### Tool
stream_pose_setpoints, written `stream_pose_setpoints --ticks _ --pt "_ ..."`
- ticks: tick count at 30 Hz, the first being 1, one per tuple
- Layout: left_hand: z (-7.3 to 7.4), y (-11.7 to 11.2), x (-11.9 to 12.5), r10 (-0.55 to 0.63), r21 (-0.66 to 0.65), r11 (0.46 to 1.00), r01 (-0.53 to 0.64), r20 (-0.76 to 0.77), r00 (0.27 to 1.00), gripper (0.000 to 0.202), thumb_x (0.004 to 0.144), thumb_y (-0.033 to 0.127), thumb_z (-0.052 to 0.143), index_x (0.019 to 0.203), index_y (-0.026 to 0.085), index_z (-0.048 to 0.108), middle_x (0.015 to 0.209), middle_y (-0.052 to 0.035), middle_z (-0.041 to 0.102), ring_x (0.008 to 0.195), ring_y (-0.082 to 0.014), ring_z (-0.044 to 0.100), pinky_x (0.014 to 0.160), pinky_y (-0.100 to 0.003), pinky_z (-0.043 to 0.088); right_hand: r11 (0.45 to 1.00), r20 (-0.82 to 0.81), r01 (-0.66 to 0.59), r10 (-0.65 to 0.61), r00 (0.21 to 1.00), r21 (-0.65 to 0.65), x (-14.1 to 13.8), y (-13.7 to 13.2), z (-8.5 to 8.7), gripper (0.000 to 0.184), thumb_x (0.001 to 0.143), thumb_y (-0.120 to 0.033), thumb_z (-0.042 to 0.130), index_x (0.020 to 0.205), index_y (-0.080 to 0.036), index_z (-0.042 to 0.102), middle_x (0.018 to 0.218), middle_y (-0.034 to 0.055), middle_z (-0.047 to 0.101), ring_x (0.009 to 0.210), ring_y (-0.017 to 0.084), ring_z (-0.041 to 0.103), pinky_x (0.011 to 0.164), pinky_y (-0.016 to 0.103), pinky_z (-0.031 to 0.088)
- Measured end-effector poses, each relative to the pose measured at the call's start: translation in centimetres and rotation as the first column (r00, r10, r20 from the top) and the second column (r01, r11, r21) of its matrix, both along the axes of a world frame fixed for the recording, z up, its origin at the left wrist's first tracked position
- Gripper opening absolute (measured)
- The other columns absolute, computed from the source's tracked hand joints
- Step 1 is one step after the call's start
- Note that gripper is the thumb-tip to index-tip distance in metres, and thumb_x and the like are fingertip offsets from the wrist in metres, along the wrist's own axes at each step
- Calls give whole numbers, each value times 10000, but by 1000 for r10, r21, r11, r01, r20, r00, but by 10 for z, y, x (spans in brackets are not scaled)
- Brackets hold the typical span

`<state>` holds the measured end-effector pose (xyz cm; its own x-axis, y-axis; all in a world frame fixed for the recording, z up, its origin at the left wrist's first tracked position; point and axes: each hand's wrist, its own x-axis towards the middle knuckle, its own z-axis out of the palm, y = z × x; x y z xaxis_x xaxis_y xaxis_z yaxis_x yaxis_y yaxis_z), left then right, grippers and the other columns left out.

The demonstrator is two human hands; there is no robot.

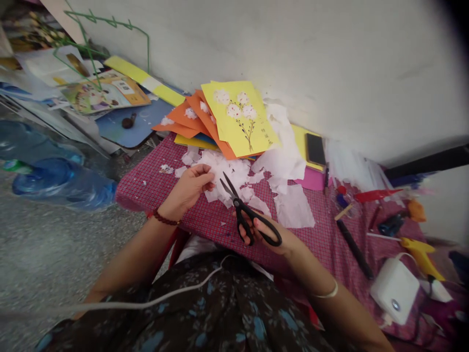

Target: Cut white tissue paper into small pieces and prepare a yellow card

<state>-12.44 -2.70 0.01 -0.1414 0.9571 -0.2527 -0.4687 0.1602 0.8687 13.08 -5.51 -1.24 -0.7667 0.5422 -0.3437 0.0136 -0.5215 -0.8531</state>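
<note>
My right hand [273, 235] grips black scissors [246, 211] by the handles, blades slightly apart and pointing up-left toward a heap of white tissue scraps [223, 173]. My left hand [188, 188] rests on the near left edge of that heap, fingers curled and pinched on a small piece of white tissue. Both hands hover over a low table with a red checked cloth [154, 183]. Behind the heap lies a yellow card [240, 117] with white paper flowers glued on, on top of orange cards [186, 120].
A phone [315, 149] lies on yellow paper at the back. To the right are pens, a black marker [354, 249], a yellow glue gun [419, 252] and a white box [394, 291]. Water bottles [54, 183] lie on the floor at left, near books and a green wire frame.
</note>
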Motion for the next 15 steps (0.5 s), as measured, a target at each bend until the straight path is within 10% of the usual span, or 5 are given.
stream_pose_setpoints --ticks 15 --pt "-2 0 0 -137 -58 990 130 -153 979 222 652 259 794 660 167 592 545 37 559 421 -73 510 435 -193 405 917 191 -100 26 981 386 -11 4 13 473 924 -623 547 1110 -188 545 863 25 577 700 148 540 641 297 421"
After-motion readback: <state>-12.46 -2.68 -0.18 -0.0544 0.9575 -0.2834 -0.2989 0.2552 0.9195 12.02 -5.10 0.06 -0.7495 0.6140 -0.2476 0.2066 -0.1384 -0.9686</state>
